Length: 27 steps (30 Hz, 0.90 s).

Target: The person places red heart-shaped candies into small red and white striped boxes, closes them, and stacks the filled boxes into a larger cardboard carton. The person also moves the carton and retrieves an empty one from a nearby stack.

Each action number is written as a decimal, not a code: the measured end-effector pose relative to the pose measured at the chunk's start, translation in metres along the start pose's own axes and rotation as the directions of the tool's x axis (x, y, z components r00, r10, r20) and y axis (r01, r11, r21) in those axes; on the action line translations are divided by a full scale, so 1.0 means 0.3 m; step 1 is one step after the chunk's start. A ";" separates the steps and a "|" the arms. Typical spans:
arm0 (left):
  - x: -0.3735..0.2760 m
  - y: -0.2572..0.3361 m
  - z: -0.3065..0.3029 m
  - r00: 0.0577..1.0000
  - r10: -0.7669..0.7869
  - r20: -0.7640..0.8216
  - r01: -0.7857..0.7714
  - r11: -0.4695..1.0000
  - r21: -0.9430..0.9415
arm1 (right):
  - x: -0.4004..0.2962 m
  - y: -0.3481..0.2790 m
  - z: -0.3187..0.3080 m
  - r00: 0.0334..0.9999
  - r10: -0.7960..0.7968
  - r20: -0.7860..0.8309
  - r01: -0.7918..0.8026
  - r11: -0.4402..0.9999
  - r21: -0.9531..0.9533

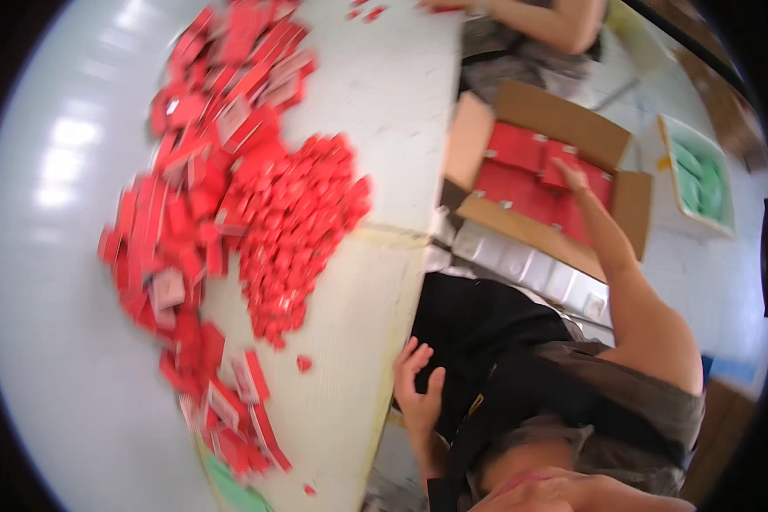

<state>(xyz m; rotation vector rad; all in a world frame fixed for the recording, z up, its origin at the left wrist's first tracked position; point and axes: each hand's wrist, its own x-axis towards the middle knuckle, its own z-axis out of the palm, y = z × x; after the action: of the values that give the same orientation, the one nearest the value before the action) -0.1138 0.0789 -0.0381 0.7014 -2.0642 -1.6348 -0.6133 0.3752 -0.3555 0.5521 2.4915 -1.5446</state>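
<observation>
My right hand [571, 176] reaches into an open cardboard carton [553, 112] packed with red boxes [515, 182]. Its extended fingers touch a red box [555, 168] that sits a little higher than those around it; blur hides whether they grip it. Beside the table's edge, over my lap, my left hand [420, 390] is empty with its fingers apart. To the left on the white table [384, 307] lies a heap of small red glossy pieces [294, 224]. Behind them, red boxes [185, 185] are piled loosely, some showing pale printed sides.
White containers [518, 256] stand in a row below the carton. A white foam bin [701, 185] holds green material. Another person's arm [544, 25] is at the table's far end, near a few loose red pieces [366, 13]. Green material [233, 483] lies at the lower left.
</observation>
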 end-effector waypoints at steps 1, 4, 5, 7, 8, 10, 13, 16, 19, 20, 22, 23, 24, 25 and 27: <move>-0.010 0.012 -0.049 0.996 -0.021 -0.091 0.022 1.000 0.003 | 0.031 0.011 -0.031 0.985 -0.022 0.173 0.103 0.875 -0.473; 0.020 0.038 -0.287 0.920 0.199 -0.337 -0.069 0.930 0.362 | 0.126 0.119 -0.217 0.929 -0.177 0.326 0.348 0.720 -0.601; 0.045 0.040 -0.364 0.871 0.225 -0.436 -0.061 0.932 0.358 | 0.216 0.173 -0.304 0.962 -0.129 0.239 0.117 0.991 0.061; -0.016 0.083 -0.572 0.718 0.337 -0.609 -0.002 0.876 0.482 | 0.238 0.157 -0.225 0.931 -0.006 0.364 -0.220 0.788 0.575; -0.091 0.166 -0.669 0.660 0.324 -0.677 0.133 0.838 0.530 | 0.133 0.251 -0.220 0.880 0.116 0.461 -0.392 0.725 0.566; -0.094 0.245 -0.815 0.563 0.451 -0.692 0.242 0.711 0.660 | 0.068 0.157 -0.171 0.844 0.264 0.467 -0.497 0.711 0.497; -0.182 0.228 -1.086 0.508 0.464 -0.726 0.651 0.345 0.676 | 0.057 0.145 -0.126 0.830 0.214 0.516 -0.413 0.857 0.308; -0.238 0.008 -1.296 0.574 0.225 -0.787 0.739 0.271 0.616 | 0.228 0.226 -0.063 0.782 -0.125 0.611 0.088 0.992 0.090; -0.189 -0.017 -1.292 0.702 0.114 -0.703 0.682 0.175 0.710 | 0.277 0.193 -0.080 0.844 -0.233 0.484 0.208 0.972 0.105; -0.201 0.003 -1.297 0.699 0.091 -0.709 0.696 0.138 0.705 | 0.233 0.188 -0.084 0.872 -0.188 0.452 0.183 0.982 0.053; -0.240 -0.001 -1.295 0.677 0.153 -0.720 0.687 0.220 0.692 | 0.189 0.202 -0.115 0.889 -0.178 0.422 0.149 0.984 0.100; -0.235 -0.035 -1.304 0.668 0.192 -0.719 0.662 0.288 0.692 | 0.238 0.238 -0.189 0.891 -0.258 0.374 0.199 0.961 0.190; -0.199 -0.078 -1.334 0.657 0.240 -0.715 0.615 0.379 0.692 | 0.292 0.275 -0.276 0.895 -0.326 0.305 0.243 0.929 0.280; -0.252 -0.078 -1.375 0.628 0.274 -0.729 0.604 0.420 0.678 | 0.247 0.284 -0.272 0.883 -0.364 0.295 0.254 0.901 0.351; -0.348 -0.023 -1.428 0.595 0.289 -0.750 0.635 0.402 0.659 | 0.094 0.235 -0.298 0.972 0.229 -0.059 -0.210 0.950 0.230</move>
<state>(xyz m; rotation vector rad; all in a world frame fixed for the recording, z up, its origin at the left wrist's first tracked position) 0.2271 -0.1861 0.0507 1.7155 -1.9565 0.1591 -0.6065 0.4892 -0.3826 0.9140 2.2337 -1.7525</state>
